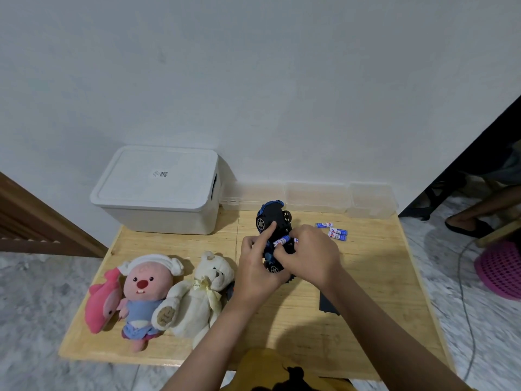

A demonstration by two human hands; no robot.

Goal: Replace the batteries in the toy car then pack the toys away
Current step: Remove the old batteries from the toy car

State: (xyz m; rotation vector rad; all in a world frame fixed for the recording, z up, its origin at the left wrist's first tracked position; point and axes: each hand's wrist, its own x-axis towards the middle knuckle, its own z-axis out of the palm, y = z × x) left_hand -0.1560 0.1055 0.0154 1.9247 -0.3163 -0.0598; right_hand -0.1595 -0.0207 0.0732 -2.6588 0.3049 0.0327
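The upturned toy car [272, 221] is gripped by the left hand [258, 266]; a battery [281, 240] is pinched in its bay by the right hand [313, 253].

A pink laundry basket [500, 266] sits on the marble floor [36, 306] at the right edge of the frame. Above it, someone's sandalled foot [469, 225]. Brown wooden panelling [33, 221] occupies the left edge.

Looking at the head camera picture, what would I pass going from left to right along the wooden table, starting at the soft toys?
Pink dolphin plush → pink-faced plush in blue → cream teddy bear → left hand holding the upturned toy car → right hand at its batteries → loose batteries.
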